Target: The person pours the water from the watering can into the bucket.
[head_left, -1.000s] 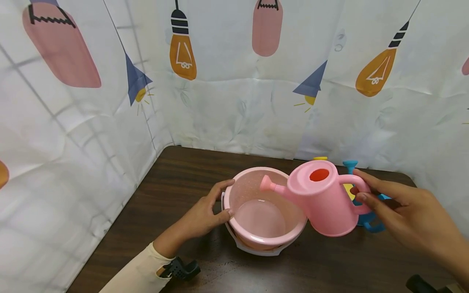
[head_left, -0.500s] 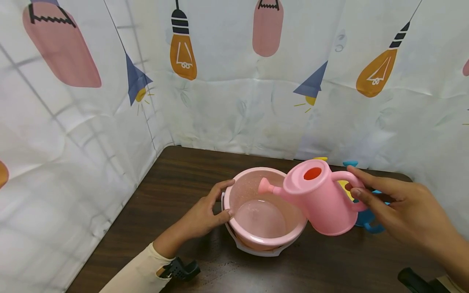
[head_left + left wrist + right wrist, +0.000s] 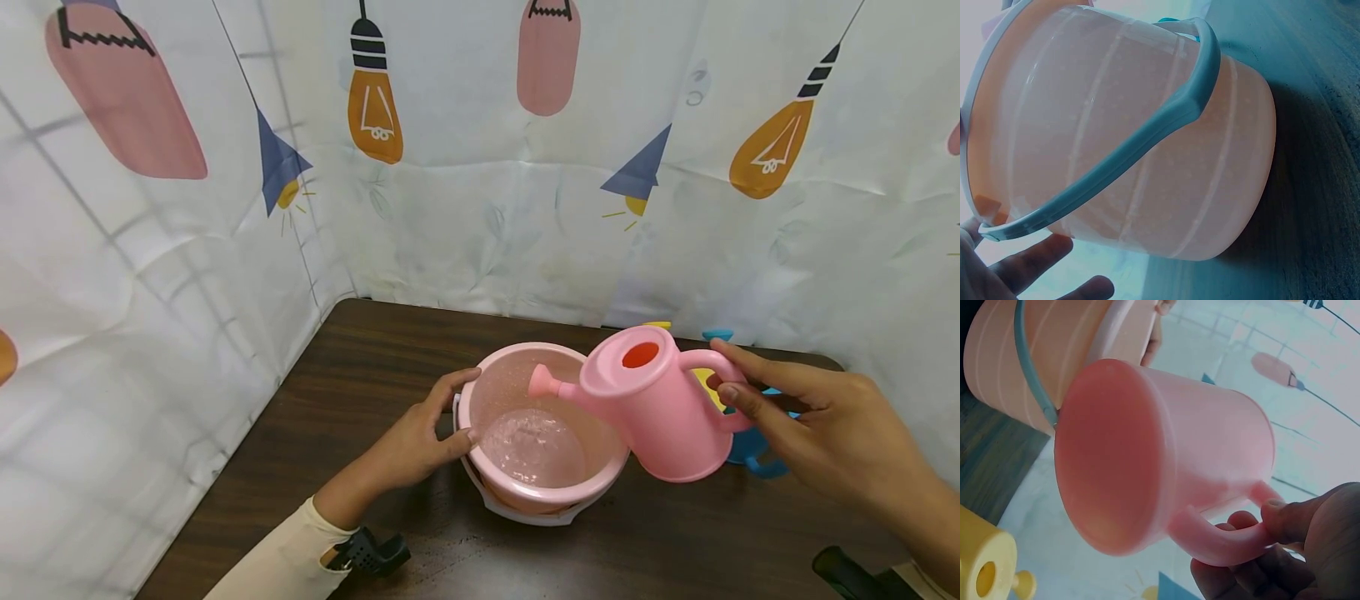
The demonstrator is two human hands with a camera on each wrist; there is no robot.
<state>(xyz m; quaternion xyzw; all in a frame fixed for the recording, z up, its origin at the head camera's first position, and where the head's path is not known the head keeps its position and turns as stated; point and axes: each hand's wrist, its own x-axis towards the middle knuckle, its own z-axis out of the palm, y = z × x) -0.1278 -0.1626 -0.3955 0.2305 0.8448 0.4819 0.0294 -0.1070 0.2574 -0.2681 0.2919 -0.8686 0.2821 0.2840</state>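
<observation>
A pink bucket (image 3: 543, 493) with a pale handle stands on the table, with rippling water (image 3: 528, 450) at its bottom. My left hand (image 3: 416, 437) holds its left rim, thumb and a finger over the edge; in the left wrist view other fingers (image 3: 1035, 259) lie outside the wall. My right hand (image 3: 840, 425) grips the handle of a pink watering can (image 3: 678, 421), raised and tilted so its spout (image 3: 547, 382) hangs over the bucket's opening. The right wrist view shows the can's base and my fingers curled round its handle.
Behind the pink can, a blue watering can (image 3: 761, 462) and a yellow watering can (image 3: 991, 550) stand partly hidden. A white curtain printed with lamps (image 3: 487, 225) borders the dark wooden table (image 3: 360, 367) at the back and left. Small drops lie near the bucket.
The pink watering can has shifted slightly left and tipped a little further towards the bucket. The water in the bucket has become more rippled. My left hand has stayed on the rim.
</observation>
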